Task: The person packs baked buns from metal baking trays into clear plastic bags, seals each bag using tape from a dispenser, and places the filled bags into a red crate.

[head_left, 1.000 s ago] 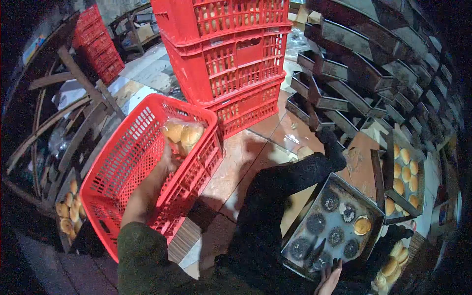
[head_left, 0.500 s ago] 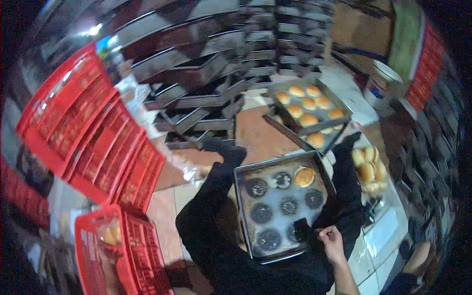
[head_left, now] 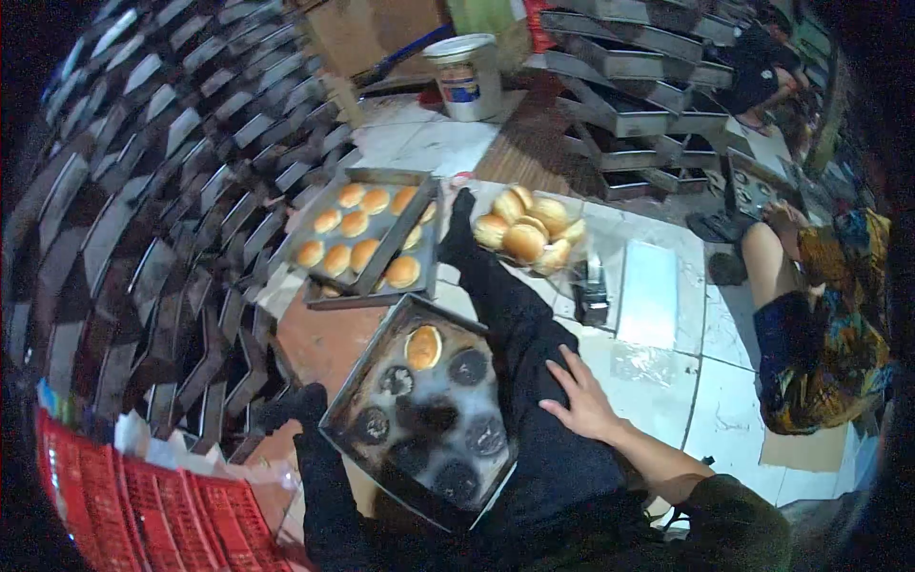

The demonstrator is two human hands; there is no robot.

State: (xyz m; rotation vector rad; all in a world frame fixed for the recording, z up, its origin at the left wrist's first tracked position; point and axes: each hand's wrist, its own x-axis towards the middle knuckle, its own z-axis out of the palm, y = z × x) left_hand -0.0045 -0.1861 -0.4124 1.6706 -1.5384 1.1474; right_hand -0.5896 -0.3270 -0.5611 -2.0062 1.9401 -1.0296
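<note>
My right hand (head_left: 583,405) lies with its fingers spread on my dark-trousered right thigh, holding nothing. Just left of it, between my legs, a worn metal baking tray (head_left: 357,374) rests at a tilt. One golden bun (head_left: 423,348) sits near its far end, and several dark round marks cover the rest of its bottom. My left hand is out of sight. Beyond my right knee is a pile of loose buns (head_left: 524,238), seemingly on clear plastic. Two stacked trays (head_left: 398,240) with several golden buns stand on the floor ahead.
Stacked metal trays (head_left: 191,191) rise at the left, with more (head_left: 648,114) at the back right. Red crates (head_left: 143,505) stand lower left. A white bucket (head_left: 465,81) is at the back. Plastic packaging (head_left: 648,291) and a black object (head_left: 593,291) lie rightward. Another person (head_left: 829,315) sits at the right.
The view has swung to the right. My right hand, closed beside the tray's near corner before, now lies spread on my thigh. The single bun is still in the tray.
</note>
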